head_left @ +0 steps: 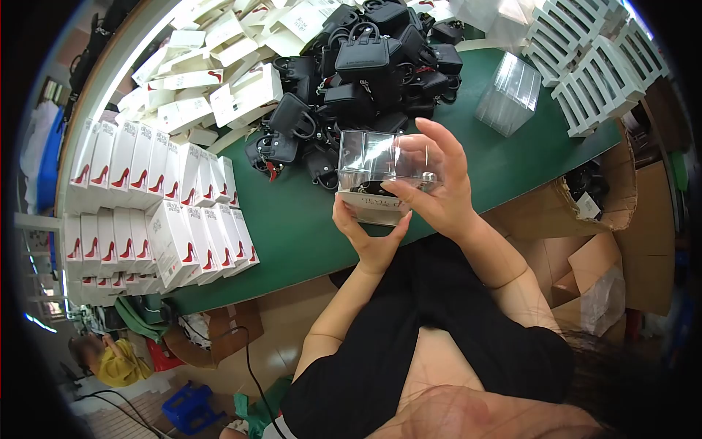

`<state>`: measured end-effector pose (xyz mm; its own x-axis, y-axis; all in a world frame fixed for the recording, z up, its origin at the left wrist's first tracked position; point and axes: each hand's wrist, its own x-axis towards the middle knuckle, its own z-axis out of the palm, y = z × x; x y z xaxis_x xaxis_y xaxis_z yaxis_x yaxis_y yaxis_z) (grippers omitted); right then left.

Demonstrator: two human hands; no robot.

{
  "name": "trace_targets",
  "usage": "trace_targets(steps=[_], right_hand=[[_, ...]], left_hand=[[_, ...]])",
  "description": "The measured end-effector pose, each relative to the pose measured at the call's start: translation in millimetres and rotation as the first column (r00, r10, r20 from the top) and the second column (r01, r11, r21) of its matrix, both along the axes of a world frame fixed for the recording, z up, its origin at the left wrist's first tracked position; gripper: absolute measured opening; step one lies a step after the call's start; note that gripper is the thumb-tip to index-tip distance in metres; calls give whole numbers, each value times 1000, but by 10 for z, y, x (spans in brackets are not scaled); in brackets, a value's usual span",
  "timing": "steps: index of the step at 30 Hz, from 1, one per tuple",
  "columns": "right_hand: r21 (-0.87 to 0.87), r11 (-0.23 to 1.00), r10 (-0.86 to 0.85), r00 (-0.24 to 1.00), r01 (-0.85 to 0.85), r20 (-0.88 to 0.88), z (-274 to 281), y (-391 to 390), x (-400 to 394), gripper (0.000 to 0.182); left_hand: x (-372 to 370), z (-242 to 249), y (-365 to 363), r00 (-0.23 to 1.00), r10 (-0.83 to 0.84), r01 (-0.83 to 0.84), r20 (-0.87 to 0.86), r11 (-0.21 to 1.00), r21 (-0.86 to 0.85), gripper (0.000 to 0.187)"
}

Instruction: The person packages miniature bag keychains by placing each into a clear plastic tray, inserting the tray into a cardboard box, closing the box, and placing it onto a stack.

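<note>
My left hand is closed around the lower part of a white printed box, thumb and fingers on opposite sides. A clear plastic case stands over the box's top, and something black shows through it at the join. From the right, my right hand grips the case, with its thumb across the front and its index finger raised. Just beyond the hands lies a heap of small black handbags, some with red and metal charms.
White boxes with red shoe prints stand in rows at left on the green table. Loose white cartons pile up behind. Stacked clear cases and pale slatted racks are at right. A person in yellow is at far left.
</note>
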<state>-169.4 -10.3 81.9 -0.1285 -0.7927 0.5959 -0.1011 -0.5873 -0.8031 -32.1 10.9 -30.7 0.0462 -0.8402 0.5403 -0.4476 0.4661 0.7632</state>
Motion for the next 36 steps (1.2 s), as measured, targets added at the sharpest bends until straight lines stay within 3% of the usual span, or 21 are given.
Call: trace_targets(steps=[2, 8, 12, 18, 23, 27, 28, 32, 33, 36], right_hand=[[-52, 998, -23, 993, 17, -113, 39, 9, -31, 86], [7, 1000, -5, 999, 5, -54, 64, 39, 32, 79], [6, 998, 57, 890, -61, -452, -90, -37, -59, 67], [62, 996, 93, 855, -72, -510, -432, 15, -138, 61], [251, 963, 227, 794, -97, -564, -469, 105, -182, 56], [197, 980, 41, 989, -12, -145, -594, 146, -140, 54], [198, 980, 43, 989, -13, -144, -613, 138, -152, 54], [-65, 998, 1, 940, -24, -342, -695, 100, -315, 52], [-61, 998, -2, 940, -20, -341, -697, 96, -352, 52], [-125, 992, -72, 879, 14, -471, -645, 76, -457, 44]], left_hand=[[-11, -35, 1, 1000, -3, 3, -7, 1000, -26, 112], [-39, -166, -19, 985, -72, 79, -159, 996, 36, 113], [-46, -127, -40, 964, -39, 59, -263, 996, 70, 113], [55, -171, -42, 975, -72, 89, -208, 993, 71, 112], [98, -102, -66, 976, -140, 145, -168, 989, 19, 113], [255, 74, -258, 961, -240, 238, -137, 971, -30, 97], [294, 105, -293, 961, -239, 237, -136, 971, -29, 97], [376, 189, -432, 899, -436, 437, 32, 897, -60, 69], [351, 199, -462, 898, -440, 441, 30, 896, -57, 69], [245, 230, -576, 783, -616, 608, -87, 787, -103, 45]])
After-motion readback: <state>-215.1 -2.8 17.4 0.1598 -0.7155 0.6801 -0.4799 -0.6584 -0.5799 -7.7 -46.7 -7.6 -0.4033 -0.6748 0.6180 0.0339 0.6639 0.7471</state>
